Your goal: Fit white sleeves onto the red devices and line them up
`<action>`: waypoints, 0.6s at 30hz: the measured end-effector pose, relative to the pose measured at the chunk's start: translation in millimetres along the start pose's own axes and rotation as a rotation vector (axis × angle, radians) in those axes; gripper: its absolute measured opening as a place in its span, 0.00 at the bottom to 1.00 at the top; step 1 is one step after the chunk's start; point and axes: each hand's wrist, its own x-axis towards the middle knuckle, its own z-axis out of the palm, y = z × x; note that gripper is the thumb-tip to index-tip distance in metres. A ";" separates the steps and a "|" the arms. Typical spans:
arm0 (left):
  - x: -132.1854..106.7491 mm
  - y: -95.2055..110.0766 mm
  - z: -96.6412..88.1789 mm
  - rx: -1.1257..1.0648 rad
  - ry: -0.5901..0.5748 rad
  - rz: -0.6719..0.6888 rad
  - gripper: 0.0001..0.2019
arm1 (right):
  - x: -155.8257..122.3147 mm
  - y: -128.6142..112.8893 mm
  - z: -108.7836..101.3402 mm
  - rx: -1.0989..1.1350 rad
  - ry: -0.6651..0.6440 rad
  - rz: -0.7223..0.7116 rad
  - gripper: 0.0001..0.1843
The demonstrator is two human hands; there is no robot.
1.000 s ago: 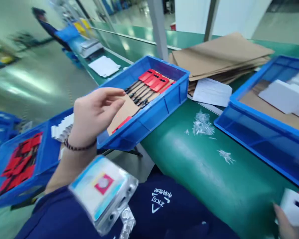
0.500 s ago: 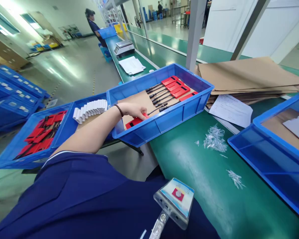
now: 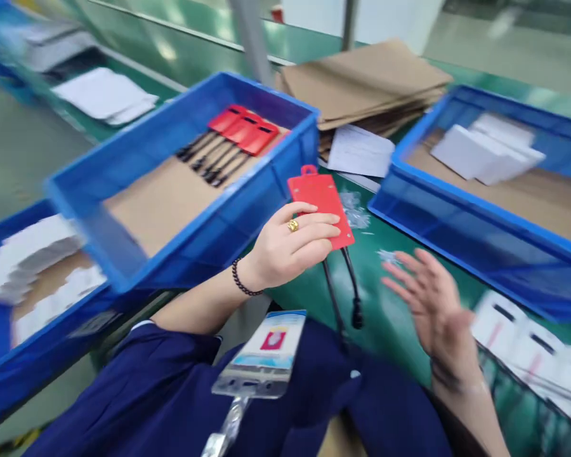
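My left hand [image 3: 290, 244] is closed round a flat red card [image 3: 320, 202] with two black cables [image 3: 345, 295] hanging below it, held over the green belt [image 3: 390, 317]. My right hand [image 3: 431, 304] is empty, fingers spread, just right of the cables. Behind the left hand stands a blue bin [image 3: 190, 184] lined with brown cardboard; several more red cards with black cables [image 3: 235, 136] lie at its far end.
A second blue bin [image 3: 461, 209] at the right holds white boxes [image 3: 485, 149]. White packages [image 3: 533, 355] lie at the lower right. A stack of brown cardboard sheets [image 3: 366, 79] and a paper sheet [image 3: 359, 149] lie behind. A blue bin [image 3: 33, 292] at left holds white pieces.
My left hand has lifted one red card with cables out of the bin and brought it over the belt. My right hand came into view, open. The camera swung right.
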 end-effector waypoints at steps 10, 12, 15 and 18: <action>-17.9 35.0 146.0 -0.821 0.178 -1.004 0.33 | 17.2 15.2 28.9 0.111 -0.214 0.169 0.22; -20.0 41.3 144.6 -1.315 0.023 -1.391 0.41 | 16.8 20.8 21.2 -0.006 -0.229 0.149 0.20; -18.9 41.5 136.5 -1.956 -0.161 -1.670 0.27 | 17.4 28.2 12.1 -0.202 -0.317 0.157 0.17; -13.5 36.9 129.7 -2.117 0.012 -1.827 0.23 | 16.1 32.2 7.2 -0.330 -0.294 0.184 0.21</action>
